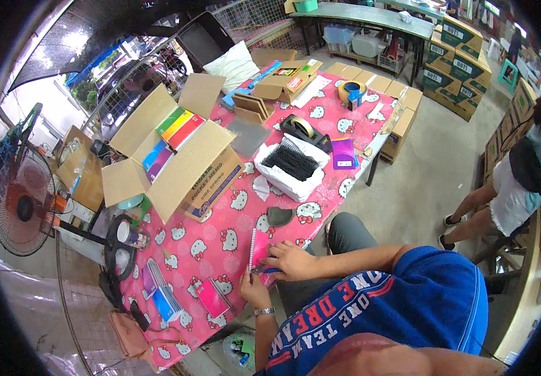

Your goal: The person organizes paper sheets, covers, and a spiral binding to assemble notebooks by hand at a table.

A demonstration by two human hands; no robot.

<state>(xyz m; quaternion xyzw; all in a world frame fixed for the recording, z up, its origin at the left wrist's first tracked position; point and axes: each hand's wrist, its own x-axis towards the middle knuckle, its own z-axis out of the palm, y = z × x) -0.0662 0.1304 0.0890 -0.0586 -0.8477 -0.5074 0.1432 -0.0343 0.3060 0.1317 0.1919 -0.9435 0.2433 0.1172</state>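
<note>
A pink notebook (260, 247) with a coil along its left edge lies before me near the table's front edge. My left hand (255, 291) is closed on the lower end of its coiled edge. My right hand (290, 261) rests at the notebook's lower right, fingers curled round a small tool (272, 271) of which only a bit of blue handle shows. Just beyond is a dark grey pad (280, 217). Many black spiral coils (291, 160) fill a white-lined container (270, 181). Another pink notebook (212, 299) and a row of blue-and-purple notebooks (162, 293) lie to the left.
An open carton (209, 183) holds colourful notebooks (179, 128). Behind the coils stand a tape dispenser (306, 130) and a tape roll (349, 93); a purple notebook (344, 154) lies at the right. A fan (23, 203) stands left. A person (512, 182) stands at the right.
</note>
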